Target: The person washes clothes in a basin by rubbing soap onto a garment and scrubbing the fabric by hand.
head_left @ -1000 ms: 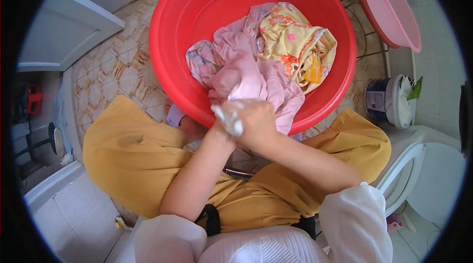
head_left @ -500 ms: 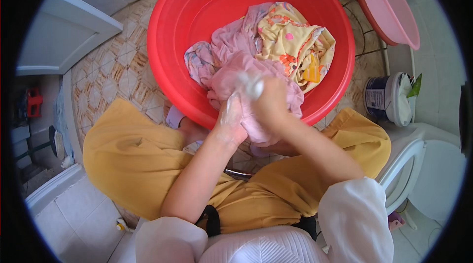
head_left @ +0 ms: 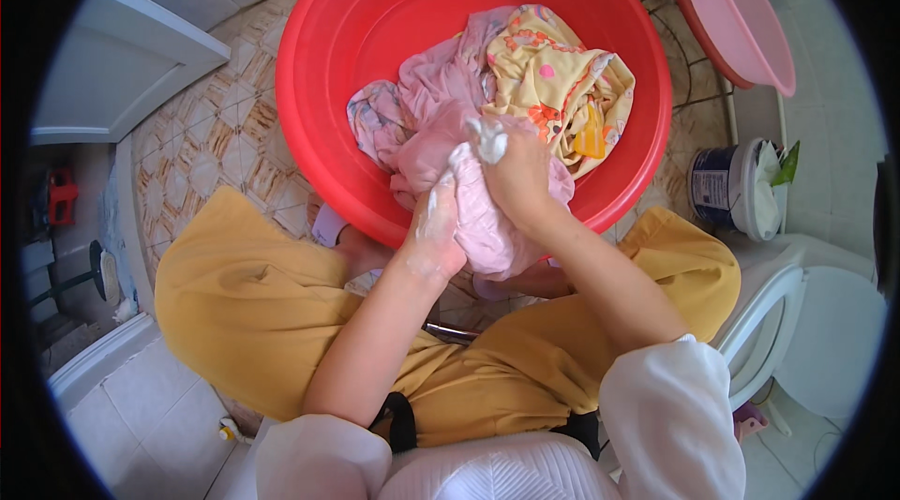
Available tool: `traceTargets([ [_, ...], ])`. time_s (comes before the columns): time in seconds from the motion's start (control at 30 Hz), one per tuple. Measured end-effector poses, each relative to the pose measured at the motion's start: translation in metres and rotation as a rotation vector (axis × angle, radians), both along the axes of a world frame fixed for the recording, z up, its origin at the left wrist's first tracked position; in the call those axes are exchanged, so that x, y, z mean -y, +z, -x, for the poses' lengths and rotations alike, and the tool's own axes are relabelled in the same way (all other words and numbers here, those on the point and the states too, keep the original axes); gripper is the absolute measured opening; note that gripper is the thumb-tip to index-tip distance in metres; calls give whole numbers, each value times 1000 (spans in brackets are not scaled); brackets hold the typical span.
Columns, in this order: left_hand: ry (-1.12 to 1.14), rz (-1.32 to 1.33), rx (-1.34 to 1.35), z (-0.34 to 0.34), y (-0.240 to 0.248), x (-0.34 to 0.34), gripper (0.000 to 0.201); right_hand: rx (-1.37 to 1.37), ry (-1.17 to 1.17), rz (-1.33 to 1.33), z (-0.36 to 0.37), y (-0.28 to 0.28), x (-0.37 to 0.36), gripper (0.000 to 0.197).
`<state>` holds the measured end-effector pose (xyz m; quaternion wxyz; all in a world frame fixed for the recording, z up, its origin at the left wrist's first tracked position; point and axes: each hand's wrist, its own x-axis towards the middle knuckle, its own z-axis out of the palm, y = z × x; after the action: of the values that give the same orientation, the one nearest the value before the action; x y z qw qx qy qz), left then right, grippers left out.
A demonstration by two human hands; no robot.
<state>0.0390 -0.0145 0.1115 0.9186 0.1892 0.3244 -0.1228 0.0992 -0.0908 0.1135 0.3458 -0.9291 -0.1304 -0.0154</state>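
Note:
Pink fabric is bunched between my two hands at the near side of a large red basin. My left hand is closed on the cloth from the left, with white suds on its skin. My right hand grips the same cloth from the right, white lather over its knuckles. Part of the garment hangs over the basin's near rim; the rest lies inside. Beside it in the basin is a yellow printed garment with orange and pink figures. An orange-yellow object rests on that garment.
Pink and dark-red basins stand tilted against a rack at the upper right. A dark-blue and white bucket sits near the toilet. At the left is a white door. My knees flank the red basin on the tiled floor.
My right hand has shifted slightly away from my left, showing more pink cloth and suds between them. Both hands keep their grip on the cloth.

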Motion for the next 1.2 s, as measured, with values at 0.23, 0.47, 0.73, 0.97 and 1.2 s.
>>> traceTargets([
  [0.23, 14, 24, 28, 13, -25, -8, 32, 40, 331, -87, 28, -11, 1, 14],
  [0.47, -60, 458, 540, 29, -63, -25, 32, 182, 430, -77, 45, 10, -13, 14],
  [0.73, -54, 265, 355, 44, -118, -22, 30, 190, 463, -134, 54, 6, -17, 15],
  [0.97, 2, 149, 307, 23, -38, -6, 32, -128, 246, -163, 38, 28, -2, 19],
  [1.2, 57, 37, -63, 3, -1, 4, 26, -89, -9, -27, 17, 7, 2, 17],
])
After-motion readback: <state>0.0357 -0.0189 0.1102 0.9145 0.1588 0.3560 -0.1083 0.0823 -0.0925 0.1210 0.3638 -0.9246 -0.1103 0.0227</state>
